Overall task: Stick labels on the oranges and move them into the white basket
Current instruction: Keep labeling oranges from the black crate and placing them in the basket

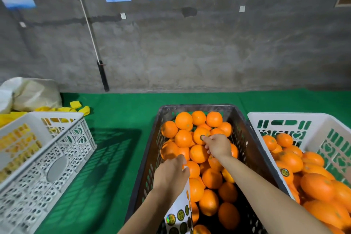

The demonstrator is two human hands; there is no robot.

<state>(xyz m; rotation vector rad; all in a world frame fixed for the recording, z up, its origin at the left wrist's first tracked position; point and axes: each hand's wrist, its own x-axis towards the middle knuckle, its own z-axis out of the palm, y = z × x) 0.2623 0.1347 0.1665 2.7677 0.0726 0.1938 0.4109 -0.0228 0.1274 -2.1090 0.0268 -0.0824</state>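
A dark plastic crate (150,150) in the middle holds several oranges. My right hand (218,145) reaches into it and presses a round green-gold label (202,137) onto one orange (199,133) with curled fingers. My left hand (171,174) hovers over the crate's left side and grips a white sheet of labels (180,213), which hangs down under the wrist. The white basket (296,118) on the right holds several oranges; one of them (285,174) shows a label.
A second white basket (62,142) with yellow foam nets inside stands at the left on the green cloth (121,119). More yellow nets (79,107) and a white sack (32,93) lie behind it. A grey concrete wall with posters rises behind.
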